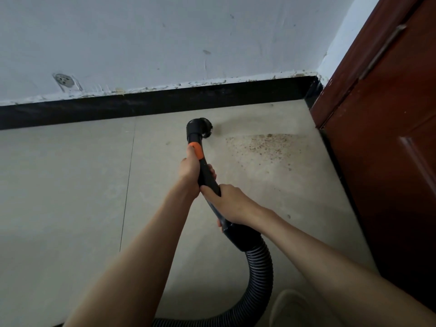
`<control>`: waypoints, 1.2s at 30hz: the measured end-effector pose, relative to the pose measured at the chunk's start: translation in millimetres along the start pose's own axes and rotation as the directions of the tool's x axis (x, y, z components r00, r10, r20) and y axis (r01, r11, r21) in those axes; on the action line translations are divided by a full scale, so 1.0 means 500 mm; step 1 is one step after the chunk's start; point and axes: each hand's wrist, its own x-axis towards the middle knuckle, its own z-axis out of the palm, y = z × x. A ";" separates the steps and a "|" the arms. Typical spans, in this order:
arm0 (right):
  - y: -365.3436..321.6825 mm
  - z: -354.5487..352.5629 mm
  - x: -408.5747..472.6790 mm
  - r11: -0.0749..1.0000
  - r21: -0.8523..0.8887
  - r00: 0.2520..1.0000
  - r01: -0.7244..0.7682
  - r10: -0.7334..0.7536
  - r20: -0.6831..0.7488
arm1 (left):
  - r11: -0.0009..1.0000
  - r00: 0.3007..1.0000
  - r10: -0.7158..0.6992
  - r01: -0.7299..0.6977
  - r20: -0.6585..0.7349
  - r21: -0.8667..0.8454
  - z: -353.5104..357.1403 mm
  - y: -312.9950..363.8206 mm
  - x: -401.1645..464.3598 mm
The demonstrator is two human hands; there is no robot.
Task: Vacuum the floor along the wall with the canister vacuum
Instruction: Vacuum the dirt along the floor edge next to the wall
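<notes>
**Both hands on the vacuum wand, nozzle near the baseboard**

Our hands both grasp the vacuum wand: the left hand wraps the black tube just below the orange collar, and the right hand grips it lower down, just above the point where the ribbed hose joins. We see the two hands almost touching along the tube. Beyond our left hand the wand ends in a black brush nozzle, which sits on the floor close to the black baseboard but apart from it. Just to the right of the nozzle we see a patch of brown crumbs spread across the tile.

We have the white wall ahead above the baseboard, and a dark red wooden door closing the right side, so the crumbs lie in the corner between them. To our left the floor runs open along the wall, crossed by one tile joint. The hose loops back toward us and leaves the bottom edge of the view, beside a pale shoe.
</notes>
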 end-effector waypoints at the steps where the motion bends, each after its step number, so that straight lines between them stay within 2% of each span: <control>1: 0.002 0.005 -0.004 1.000 -0.006 1.000 -0.011 0.011 0.008 | 1.000 1.000 -0.011 0.011 -0.004 -0.007 -0.003 -0.006 -0.003; 8: 0.031 0.033 -0.025 0.996 -0.003 0.995 -0.093 0.093 0.036 | 0.996 0.996 -0.090 0.090 0.002 -0.021 -0.015 -0.047 -0.019; 14: 0.052 0.028 -0.036 0.993 0.045 0.994 -0.110 0.110 0.004 | 0.997 0.996 -0.075 0.073 0.057 0.039 0.008 -0.057 -0.022; 23: 0.074 0.023 -0.045 0.989 0.074 0.991 -0.129 0.132 -0.034 | 0.993 0.996 -0.063 0.055 0.068 0.107 0.031 -0.072 -0.023; 28: 0.085 0.018 -0.051 0.987 0.071 0.984 -0.145 0.152 -0.096 | 0.987 0.994 -0.059 0.045 0.087 0.155 0.052 -0.079 -0.022; 36: 0.116 0.003 -0.067 0.973 0.165 0.968 -0.161 0.189 -0.167 | 0.974 0.987 -0.053 0.017 0.150 0.227 0.104 -0.100 -0.020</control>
